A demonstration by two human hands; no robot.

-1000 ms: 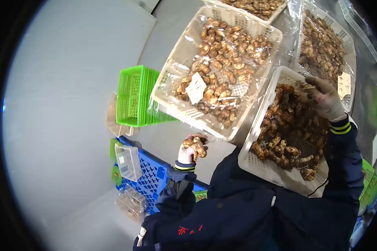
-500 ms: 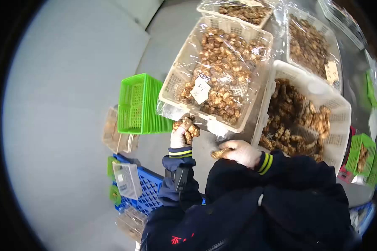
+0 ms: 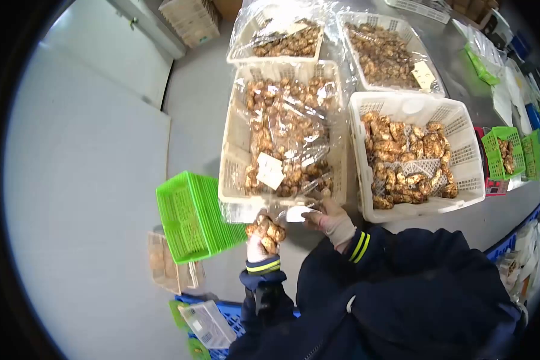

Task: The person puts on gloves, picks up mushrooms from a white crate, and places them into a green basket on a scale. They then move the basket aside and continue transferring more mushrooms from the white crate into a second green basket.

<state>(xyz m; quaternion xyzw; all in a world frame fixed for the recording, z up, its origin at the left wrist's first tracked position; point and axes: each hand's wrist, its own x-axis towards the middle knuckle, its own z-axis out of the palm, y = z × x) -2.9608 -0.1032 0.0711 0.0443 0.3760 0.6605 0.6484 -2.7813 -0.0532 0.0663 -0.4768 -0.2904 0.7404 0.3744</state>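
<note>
My left hand [image 3: 260,249] is closed around several stubby brown-and-white mushrooms [image 3: 266,231], in front of the film-covered crate. My right hand [image 3: 336,225] is pinched on a mushroom [image 3: 309,218], of which only a small part shows beside the fingers. It is close to the front edge of the white crate [image 3: 234,165], whose mushrooms [image 3: 288,129] lie under clear plastic film with a paper label [image 3: 270,171] on top. Right of this hand stands an uncovered white crate [image 3: 469,180] with larger mushrooms [image 3: 396,141] laid around its bottom.
Two more film-covered crates of mushrooms stand behind, one at the back left [image 3: 289,43] and one at the back right [image 3: 383,57]. A stack of green baskets [image 3: 189,219] is left of my left hand. At the far right sits a small green basket [image 3: 503,150] holding mushrooms.
The view has turned, so the crates appear more upright and farther left. My right hand has moved up towards the film-covered crate's front edge. The left hand still holds its mushrooms.
</note>
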